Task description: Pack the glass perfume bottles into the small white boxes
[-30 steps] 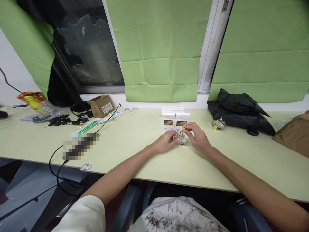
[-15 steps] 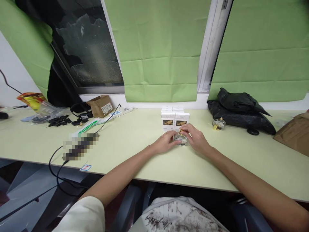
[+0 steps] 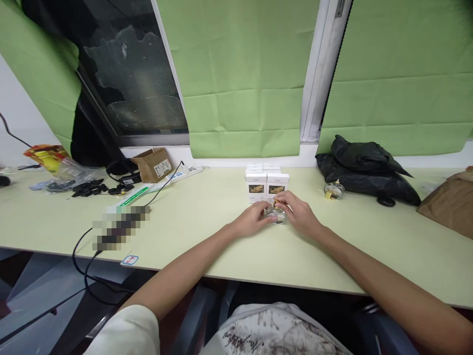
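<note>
A small round glass bottle (image 3: 276, 214) stands on the pale green table (image 3: 207, 222), just in front of several white boxes (image 3: 266, 183) with gold pictures. My left hand (image 3: 252, 220) grips the bottle's left side with curled fingers. My right hand (image 3: 300, 212) is closed round its right side, thumb and forefinger pinching the gold cap (image 3: 276, 202) on top. A second glass bottle with a gold cap (image 3: 331, 190) lies to the right, apart from both hands.
A black plastic bag (image 3: 364, 170) lies at the back right, a brown paper parcel (image 3: 449, 202) at the far right. On the left are a small cardboard box (image 3: 153, 163), black cables (image 3: 96, 187), a power strip (image 3: 181, 175) and a blurred object (image 3: 120, 228).
My right hand has lowered the gold cap from a tilt above the bottle down onto its top. The left hand has stayed on the bottle.
</note>
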